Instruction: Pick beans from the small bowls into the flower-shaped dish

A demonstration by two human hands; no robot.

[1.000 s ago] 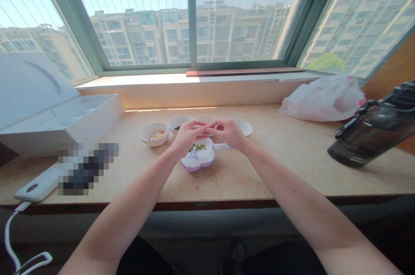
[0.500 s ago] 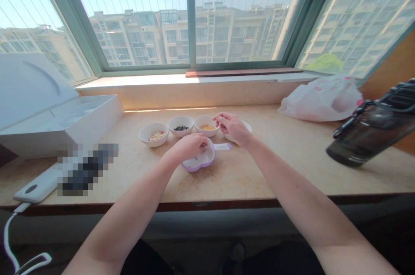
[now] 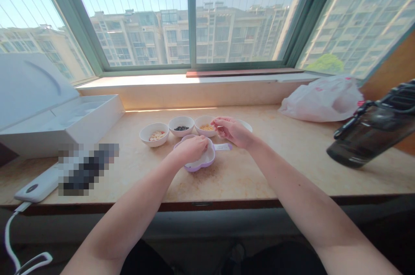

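A green-framed window [image 3: 192, 20] spans the far side, with apartment blocks [image 3: 142, 35] outside. Below it runs a stone-coloured bench [image 3: 253, 175]. At its left end a white box [image 3: 94, 123] stands with its lid raised; at the right end are a dark bottle [image 3: 366, 134] with a black top and, farther back, a white plastic bag [image 3: 320, 100].

The two hands are apart from each other. The left hand [image 3: 192, 149] reaches down over the lilac dish [image 3: 199, 165], its fingers bent inside the rim; whether they grip anything cannot be told. The right hand [image 3: 234, 131] hovers with curled fingers beside the right bowl [image 3: 204, 133], and its grip is also unclear. Partly behind it sits a white plate [image 3: 247, 126].

A white power bank [image 3: 40, 180] with a cable lies at the near left. The lilac dish stands on the bench in front of the middle bowl [image 3: 181, 134] and the right bowl; the left bowl [image 3: 154, 143] is to its left. A labelled strip [image 3: 222, 147] lies at the dish's right. Smallest are the bowls' contents: pale pieces [image 3: 157, 135] at left, black beans [image 3: 181, 128] in the middle, yellow grains [image 3: 206, 127] at right.
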